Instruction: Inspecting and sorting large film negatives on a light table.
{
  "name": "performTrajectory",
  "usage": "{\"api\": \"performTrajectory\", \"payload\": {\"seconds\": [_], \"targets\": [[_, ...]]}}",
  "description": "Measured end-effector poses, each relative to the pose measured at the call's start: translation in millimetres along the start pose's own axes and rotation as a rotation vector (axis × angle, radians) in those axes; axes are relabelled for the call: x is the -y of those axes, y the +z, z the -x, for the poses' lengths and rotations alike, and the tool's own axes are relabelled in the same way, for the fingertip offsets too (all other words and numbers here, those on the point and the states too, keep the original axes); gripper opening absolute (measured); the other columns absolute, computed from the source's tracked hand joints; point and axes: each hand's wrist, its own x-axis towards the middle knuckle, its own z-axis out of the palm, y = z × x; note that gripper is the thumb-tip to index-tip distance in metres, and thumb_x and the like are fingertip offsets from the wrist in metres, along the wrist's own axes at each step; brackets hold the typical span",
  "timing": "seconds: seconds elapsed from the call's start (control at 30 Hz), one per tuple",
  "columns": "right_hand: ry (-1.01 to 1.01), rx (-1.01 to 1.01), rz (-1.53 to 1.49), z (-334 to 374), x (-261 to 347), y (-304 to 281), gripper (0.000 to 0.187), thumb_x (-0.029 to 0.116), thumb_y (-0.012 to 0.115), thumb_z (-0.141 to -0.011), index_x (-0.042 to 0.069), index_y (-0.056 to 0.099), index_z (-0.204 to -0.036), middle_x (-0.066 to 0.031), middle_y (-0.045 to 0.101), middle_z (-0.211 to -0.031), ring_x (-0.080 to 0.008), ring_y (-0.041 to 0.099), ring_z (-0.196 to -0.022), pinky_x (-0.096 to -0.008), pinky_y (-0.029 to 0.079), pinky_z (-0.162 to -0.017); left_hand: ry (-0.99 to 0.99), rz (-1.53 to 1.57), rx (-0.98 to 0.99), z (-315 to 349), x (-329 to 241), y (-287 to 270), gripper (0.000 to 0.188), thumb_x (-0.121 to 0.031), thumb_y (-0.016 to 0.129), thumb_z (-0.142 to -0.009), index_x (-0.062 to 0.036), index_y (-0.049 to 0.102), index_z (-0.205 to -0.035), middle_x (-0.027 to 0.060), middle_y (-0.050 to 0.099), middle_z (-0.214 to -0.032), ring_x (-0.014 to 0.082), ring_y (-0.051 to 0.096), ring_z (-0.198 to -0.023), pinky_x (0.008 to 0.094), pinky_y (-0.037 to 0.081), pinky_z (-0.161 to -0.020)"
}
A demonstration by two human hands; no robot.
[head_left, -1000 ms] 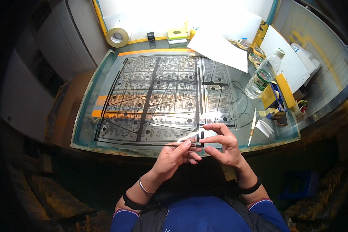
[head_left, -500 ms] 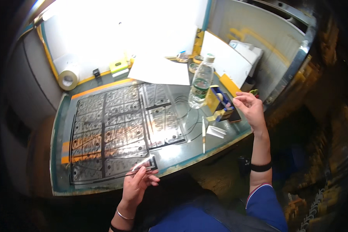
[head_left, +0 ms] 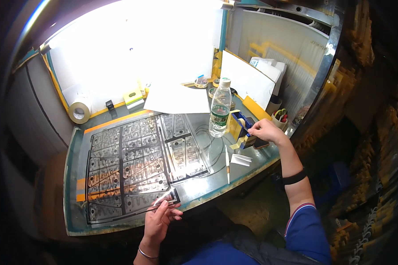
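Observation:
Spread over the glass-topped table (head_left: 194, 191) is a clear film sheet (head_left: 139, 148) printed with dark circuit-like patterns. My left hand (head_left: 158, 223) is closed on its near right corner, thumb on top, and that corner curls up off the table. At the right, my right hand (head_left: 270, 132) is pinched at the blue and yellow tape dispenser (head_left: 239, 123), fingertips at its upper right side. Whatever lies between those fingertips is too small to make out. Strips of yellowish tape hang on the dispenser.
A clear plastic bottle (head_left: 220, 112) with a green label stands left of the dispenser. Nearer me lie a white pen-like tool (head_left: 227, 165) and folded white paper (head_left: 241, 160). White paper (head_left: 177, 99) and a tape roll (head_left: 79, 111) are farther back, before a bright lit panel.
My right hand has moved left and down to the tape dispenser. My left hand still grips the film corner. The whole view has shifted slightly.

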Motion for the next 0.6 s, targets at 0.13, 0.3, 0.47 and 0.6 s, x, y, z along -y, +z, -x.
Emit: {"api": "performTrajectory", "payload": {"seconds": [0.13,0.3,0.47,0.6], "targets": [[-0.043,-0.108,-0.050,0.1,7.6,1.8,0.024,0.023,0.068,-0.076,-0.001,0.069,-0.079,-0.0131,0.065,-0.069,-0.0211,0.063,-0.067,-0.0324,0.049,-0.067,0.008,-0.010,0.010,-0.5,1.4,-1.7,0.027,-0.016,0.046,-0.097,0.0022,0.050,-0.117,0.0242,0.062,-0.100,0.0251,0.066,-0.079,0.0326,0.055,-0.065],[-0.127,-0.305,0.025,11.1,17.9,4.3,0.022,0.022,0.064,-0.075,0.001,0.069,-0.081,-0.0142,0.066,-0.070,-0.0261,0.064,-0.063,-0.0323,0.049,-0.065,0.020,-0.001,-0.003,-1.3,1.4,1.4,0.024,-0.014,0.048,-0.096,0.0016,0.051,-0.114,0.0244,0.063,-0.097,0.0260,0.066,-0.077,0.0331,0.054,-0.063],[-0.100,-0.402,-0.180,29.5,10.7,17.4,0.022,0.017,0.067,-0.076,-0.001,0.069,-0.087,-0.0114,0.068,-0.072,-0.0189,0.065,-0.063,-0.0286,0.050,-0.064,0.025,-0.002,-0.021,1.0,-0.6,3.3,0.023,-0.013,0.049,-0.095,0.0015,0.052,-0.113,0.0246,0.063,-0.096,0.0269,0.066,-0.075,0.0336,0.054,-0.062],[-0.126,-0.357,-0.445,36.9,-7.3,25.7,0.021,0.009,0.069,-0.076,-0.004,0.065,-0.092,-0.0109,0.070,-0.080,-0.0136,0.065,-0.068,-0.0258,0.050,-0.064,0.016,0.011,-0.024,1.7,0.1,4.0,0.023,-0.013,0.049,-0.095,0.0016,0.051,-0.113,0.0248,0.063,-0.095,0.0269,0.066,-0.075,0.0337,0.054,-0.061]]}}
